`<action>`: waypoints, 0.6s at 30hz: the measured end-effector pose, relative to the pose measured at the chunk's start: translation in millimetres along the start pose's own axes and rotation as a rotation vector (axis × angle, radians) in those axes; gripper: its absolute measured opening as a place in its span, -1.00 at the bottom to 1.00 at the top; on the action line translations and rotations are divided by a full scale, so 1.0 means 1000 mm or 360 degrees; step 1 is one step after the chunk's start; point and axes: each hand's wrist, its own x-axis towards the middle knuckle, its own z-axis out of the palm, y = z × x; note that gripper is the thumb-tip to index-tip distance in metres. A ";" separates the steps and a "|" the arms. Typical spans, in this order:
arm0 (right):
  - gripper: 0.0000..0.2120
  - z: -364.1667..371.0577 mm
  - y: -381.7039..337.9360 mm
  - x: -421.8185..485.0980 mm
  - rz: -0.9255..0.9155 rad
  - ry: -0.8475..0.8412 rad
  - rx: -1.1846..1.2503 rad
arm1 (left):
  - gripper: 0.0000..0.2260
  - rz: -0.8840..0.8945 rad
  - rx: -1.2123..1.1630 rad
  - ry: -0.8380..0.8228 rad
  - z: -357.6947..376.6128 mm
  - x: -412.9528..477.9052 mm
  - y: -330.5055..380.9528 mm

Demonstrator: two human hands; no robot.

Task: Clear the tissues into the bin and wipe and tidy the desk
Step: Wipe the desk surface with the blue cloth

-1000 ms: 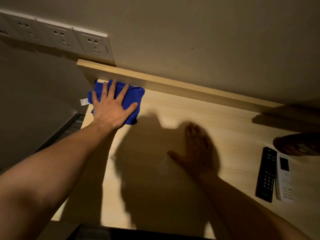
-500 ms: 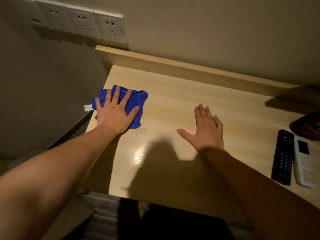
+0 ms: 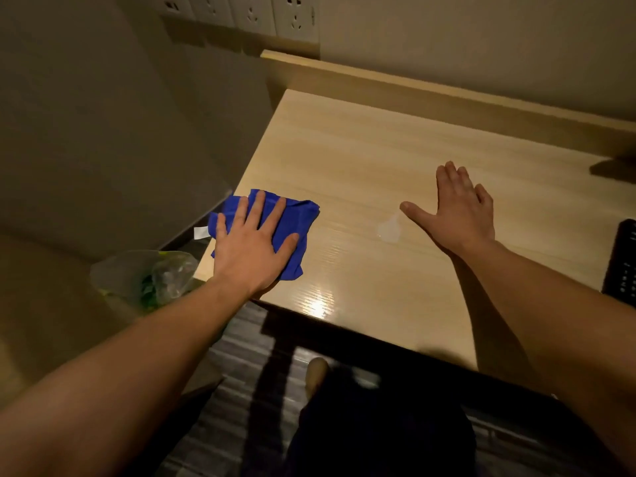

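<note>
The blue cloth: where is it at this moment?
In the head view the blue cloth lies at the front left corner of the desk, flat under the left hand, close to the bin on the floor.

Left hand flat on blue cloth; right hand flat on desk.
</note>
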 end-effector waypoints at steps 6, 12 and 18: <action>0.04 -0.001 0.000 -0.001 -0.0020 0.0015 -0.0003 | -0.37 -0.0007 -0.0084 0.0085 0.008 -0.042 -0.007; 0.06 0.002 0.001 -0.001 -0.0024 0.0023 -0.0011 | -0.47 -0.0047 -0.0396 0.0307 0.024 -0.081 -0.003; 0.05 0.004 0.002 0.001 -0.0047 0.0040 -0.0020 | -0.58 -0.0005 -0.0637 0.0442 0.005 -0.106 0.025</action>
